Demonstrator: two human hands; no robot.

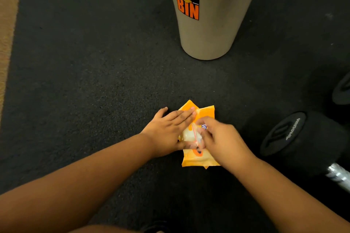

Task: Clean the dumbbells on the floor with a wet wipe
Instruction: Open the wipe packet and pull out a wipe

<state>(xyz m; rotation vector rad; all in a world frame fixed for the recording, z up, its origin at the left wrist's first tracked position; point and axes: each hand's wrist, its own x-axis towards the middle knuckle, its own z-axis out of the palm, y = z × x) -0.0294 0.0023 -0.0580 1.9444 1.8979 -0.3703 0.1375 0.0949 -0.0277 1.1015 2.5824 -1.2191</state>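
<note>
An orange wet wipe pack [205, 113] lies on the dark floor at the centre. My left hand [166, 130] presses flat on its left side with straight fingers. My right hand [221, 142] has its fingers curled over the pack's clear flap [195, 138] near the opening, where white wipe material shows. A black dumbbell [303, 142] with a silver handle lies to the right, close to my right forearm. Part of a second dumbbell [342, 91] shows at the right edge.
A beige bin [217, 30] labelled DUST BIN stands on the black rubber floor [85, 72] just beyond the pack. A tan strip of floor [7, 24] runs along the left edge.
</note>
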